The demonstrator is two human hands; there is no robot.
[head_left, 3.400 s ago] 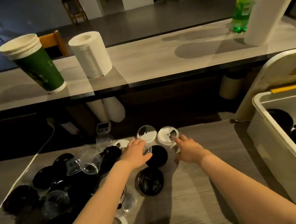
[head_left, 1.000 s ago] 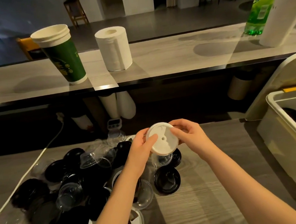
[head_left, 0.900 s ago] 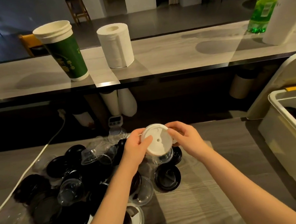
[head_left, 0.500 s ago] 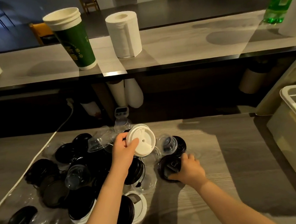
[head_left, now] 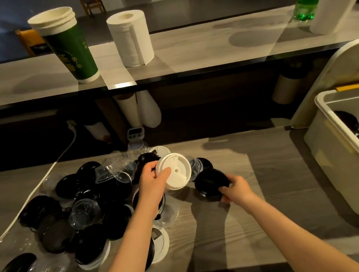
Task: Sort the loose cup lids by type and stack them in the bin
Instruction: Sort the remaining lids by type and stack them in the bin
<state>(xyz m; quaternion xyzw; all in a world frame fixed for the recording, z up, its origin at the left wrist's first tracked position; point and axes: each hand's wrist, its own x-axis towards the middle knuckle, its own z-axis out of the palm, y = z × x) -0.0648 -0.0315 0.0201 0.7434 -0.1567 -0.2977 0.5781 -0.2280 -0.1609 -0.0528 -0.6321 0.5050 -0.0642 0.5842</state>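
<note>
Left hand fingers pinch round matte white lid, held tilted above pile. Right hand fingers grip glossy black lid just over grey woodgrain surface. Black and clear lids heaped left; white plastic bin right.

2 arms outstretched — left hand, right hand gripping.

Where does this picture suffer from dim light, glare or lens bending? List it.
Head view: dim warm light, the black lids merge into shadow; a glare streak on the upper counter edge; the wide-angle lens tilts the green cup outward; the white lid is sharp.
</note>
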